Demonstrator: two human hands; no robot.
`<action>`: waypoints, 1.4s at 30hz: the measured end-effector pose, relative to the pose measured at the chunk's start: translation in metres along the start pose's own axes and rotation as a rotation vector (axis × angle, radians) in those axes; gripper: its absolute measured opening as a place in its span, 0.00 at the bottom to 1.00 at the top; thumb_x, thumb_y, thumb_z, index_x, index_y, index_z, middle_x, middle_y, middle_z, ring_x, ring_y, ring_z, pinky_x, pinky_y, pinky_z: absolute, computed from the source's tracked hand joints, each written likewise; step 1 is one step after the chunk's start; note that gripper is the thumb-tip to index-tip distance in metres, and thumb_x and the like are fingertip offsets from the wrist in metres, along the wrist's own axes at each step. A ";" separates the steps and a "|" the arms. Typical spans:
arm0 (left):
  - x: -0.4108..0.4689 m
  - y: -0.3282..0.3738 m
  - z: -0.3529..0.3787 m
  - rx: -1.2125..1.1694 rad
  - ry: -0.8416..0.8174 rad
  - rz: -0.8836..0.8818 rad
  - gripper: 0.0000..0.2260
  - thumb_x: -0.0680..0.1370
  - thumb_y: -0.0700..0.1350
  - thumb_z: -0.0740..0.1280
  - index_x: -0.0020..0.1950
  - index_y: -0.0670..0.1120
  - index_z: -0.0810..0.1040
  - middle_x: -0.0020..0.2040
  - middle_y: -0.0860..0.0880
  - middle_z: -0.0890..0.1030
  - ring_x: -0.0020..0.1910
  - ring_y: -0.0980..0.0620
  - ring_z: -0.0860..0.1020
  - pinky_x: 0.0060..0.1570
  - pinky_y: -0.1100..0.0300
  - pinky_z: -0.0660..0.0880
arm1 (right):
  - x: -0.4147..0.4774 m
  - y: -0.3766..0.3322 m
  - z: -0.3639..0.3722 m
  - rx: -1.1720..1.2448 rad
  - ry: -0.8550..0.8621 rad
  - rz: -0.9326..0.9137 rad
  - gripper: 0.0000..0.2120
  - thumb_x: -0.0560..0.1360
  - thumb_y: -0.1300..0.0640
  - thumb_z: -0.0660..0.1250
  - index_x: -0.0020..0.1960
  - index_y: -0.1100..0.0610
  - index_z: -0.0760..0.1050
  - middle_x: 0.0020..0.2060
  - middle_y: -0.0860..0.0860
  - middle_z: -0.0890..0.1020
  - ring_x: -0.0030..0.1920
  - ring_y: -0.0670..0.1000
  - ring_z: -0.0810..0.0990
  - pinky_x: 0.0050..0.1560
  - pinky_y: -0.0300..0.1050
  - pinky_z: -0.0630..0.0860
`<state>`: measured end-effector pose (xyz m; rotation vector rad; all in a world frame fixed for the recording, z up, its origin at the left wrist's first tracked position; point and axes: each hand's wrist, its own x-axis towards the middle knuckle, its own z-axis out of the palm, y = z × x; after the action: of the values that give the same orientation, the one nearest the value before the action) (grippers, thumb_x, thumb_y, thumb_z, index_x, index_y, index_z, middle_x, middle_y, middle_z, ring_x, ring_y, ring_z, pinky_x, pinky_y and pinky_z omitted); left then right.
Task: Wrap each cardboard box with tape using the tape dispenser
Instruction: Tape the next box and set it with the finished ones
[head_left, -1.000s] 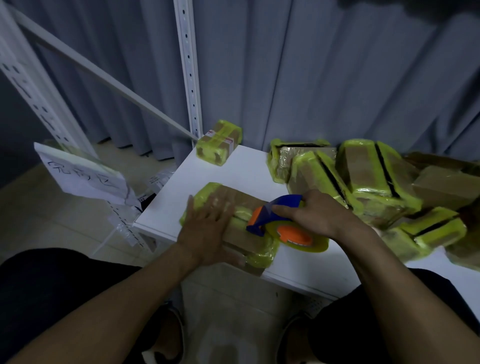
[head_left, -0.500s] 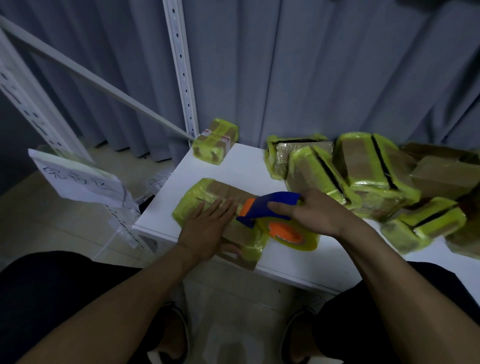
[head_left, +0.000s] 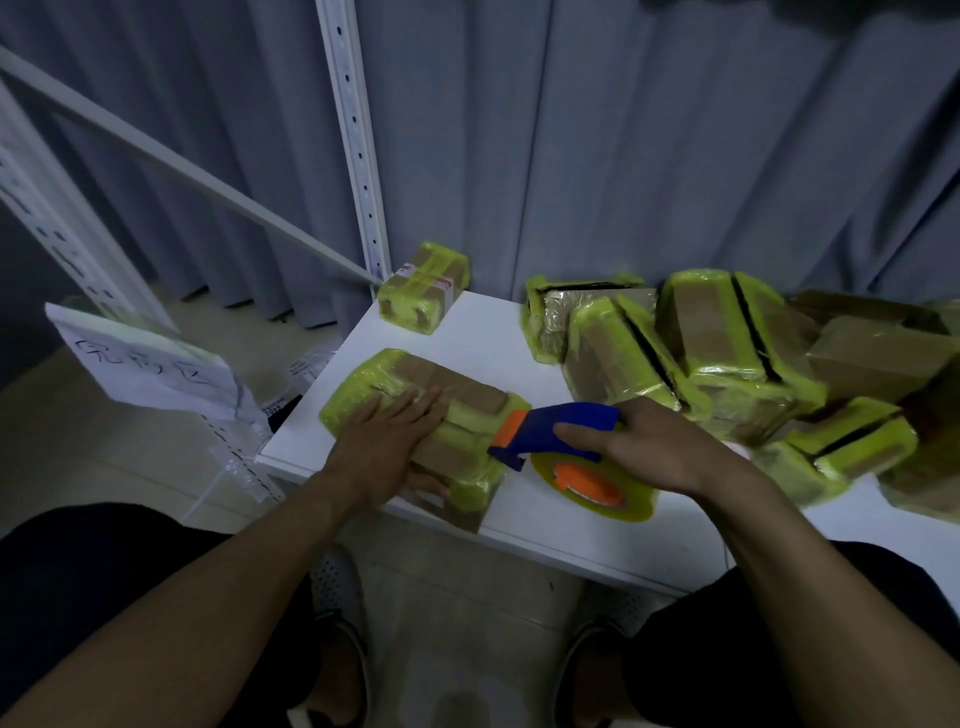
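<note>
A flat cardboard box banded with yellow-green tape lies at the near left corner of the white table. My left hand presses flat on its top, fingers straight, thumb down the near side. My right hand grips the blue handle of the tape dispenser. Its orange nose touches the box's right end, and the yellow tape roll with an orange hub hangs below my hand.
A small taped box sits at the table's far left corner. Several taped boxes are piled on the right side. A white shelf post and grey curtain stand behind. A paper sign hangs at left.
The dispenser has slid from over the middle of the box to its right end. My left hand stays pressed on the box top.
</note>
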<state>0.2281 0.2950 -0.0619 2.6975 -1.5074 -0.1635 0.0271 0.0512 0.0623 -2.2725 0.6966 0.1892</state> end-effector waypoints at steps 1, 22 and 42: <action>0.002 -0.001 -0.002 -0.018 -0.012 0.006 0.52 0.65 0.79 0.59 0.81 0.59 0.43 0.80 0.59 0.41 0.78 0.54 0.40 0.77 0.43 0.44 | 0.001 0.001 0.000 0.018 -0.003 0.008 0.31 0.72 0.31 0.69 0.49 0.62 0.83 0.41 0.59 0.85 0.37 0.54 0.82 0.38 0.46 0.70; 0.008 0.053 0.013 -0.094 0.084 -0.054 0.41 0.71 0.75 0.46 0.81 0.59 0.50 0.82 0.55 0.48 0.80 0.49 0.47 0.75 0.40 0.42 | 0.015 0.009 0.011 0.109 -0.135 0.139 0.18 0.76 0.43 0.70 0.43 0.59 0.79 0.35 0.53 0.79 0.35 0.51 0.77 0.38 0.43 0.69; 0.012 0.032 0.001 -0.035 -0.033 0.059 0.42 0.66 0.75 0.44 0.80 0.63 0.47 0.80 0.61 0.44 0.80 0.52 0.43 0.72 0.44 0.41 | 0.013 0.017 0.029 0.017 -0.124 0.140 0.33 0.69 0.25 0.67 0.42 0.58 0.78 0.34 0.54 0.82 0.34 0.52 0.80 0.40 0.44 0.72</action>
<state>0.2072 0.2683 -0.0610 2.6322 -1.5761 -0.2316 0.0311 0.0554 0.0266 -2.1757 0.7889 0.3859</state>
